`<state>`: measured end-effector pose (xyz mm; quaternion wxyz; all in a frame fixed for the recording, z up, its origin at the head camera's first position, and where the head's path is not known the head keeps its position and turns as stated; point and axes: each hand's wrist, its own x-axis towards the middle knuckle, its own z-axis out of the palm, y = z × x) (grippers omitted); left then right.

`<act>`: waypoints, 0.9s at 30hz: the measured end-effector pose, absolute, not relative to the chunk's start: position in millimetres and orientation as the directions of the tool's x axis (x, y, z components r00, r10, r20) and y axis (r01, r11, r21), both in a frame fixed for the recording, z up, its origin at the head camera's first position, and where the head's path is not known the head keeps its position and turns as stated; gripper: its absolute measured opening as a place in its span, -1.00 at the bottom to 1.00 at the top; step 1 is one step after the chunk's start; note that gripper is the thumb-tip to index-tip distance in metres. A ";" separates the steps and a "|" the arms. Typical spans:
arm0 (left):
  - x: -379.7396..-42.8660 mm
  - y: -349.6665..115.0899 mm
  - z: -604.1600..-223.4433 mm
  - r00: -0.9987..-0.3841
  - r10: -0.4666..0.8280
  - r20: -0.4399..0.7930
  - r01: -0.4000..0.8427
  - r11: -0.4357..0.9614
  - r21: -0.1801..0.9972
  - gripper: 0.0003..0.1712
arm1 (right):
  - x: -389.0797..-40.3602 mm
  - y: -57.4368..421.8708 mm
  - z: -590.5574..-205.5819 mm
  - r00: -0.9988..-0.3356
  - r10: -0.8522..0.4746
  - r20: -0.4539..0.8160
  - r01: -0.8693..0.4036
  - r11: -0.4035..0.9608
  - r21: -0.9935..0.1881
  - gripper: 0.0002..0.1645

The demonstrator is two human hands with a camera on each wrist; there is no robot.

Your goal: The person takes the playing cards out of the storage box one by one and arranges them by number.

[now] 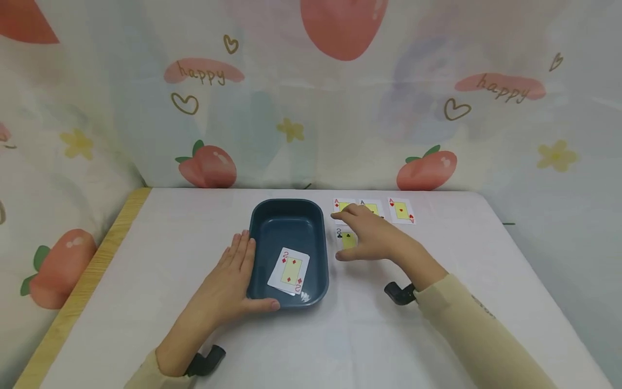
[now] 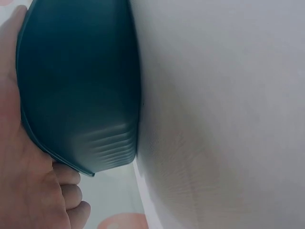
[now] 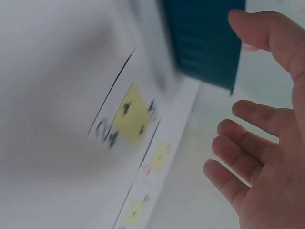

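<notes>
My left hand [image 1: 225, 286] lies with straight fingers along the left side of a dark blue tray [image 1: 286, 229], its thumb at the near rim. Inside the tray is a two of diamonds playing card [image 1: 295, 265], face up over another card whose edge peeks out. To the tray's right, my right hand [image 1: 374, 237] hovers with spread fingers and nothing in its grasp. Under it a two of clubs [image 1: 346, 239] lies face up, partly covered in the head view; the right wrist view shows that card [image 3: 133, 114] below the hand, apart from the fingers.
Along the table's far edge lie an ace of diamonds [image 1: 342, 204], a black ace [image 1: 374, 207] partly behind the right hand, and an ace of hearts [image 1: 401, 210]. A white cloth [image 1: 340, 346] covers the table. A patterned curtain [image 1: 311, 97] hangs behind.
</notes>
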<state>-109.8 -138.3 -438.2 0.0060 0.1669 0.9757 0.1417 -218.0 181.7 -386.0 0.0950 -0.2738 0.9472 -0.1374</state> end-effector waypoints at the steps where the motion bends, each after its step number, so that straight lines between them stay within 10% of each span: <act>1: -110.4 -137.3 -438.6 -0.944 0.329 0.037 0.326 0.904 0.278 0.63 | -215.2 178.2 -383.6 -0.828 -0.552 -0.100 -0.498 0.806 -0.321 0.06; 27: -108.0 -138.5 -437.0 -0.930 0.361 0.075 0.368 0.903 0.222 0.58 | -186.6 101.8 -396.0 -0.694 -0.712 -0.107 -0.693 0.701 -0.169 0.10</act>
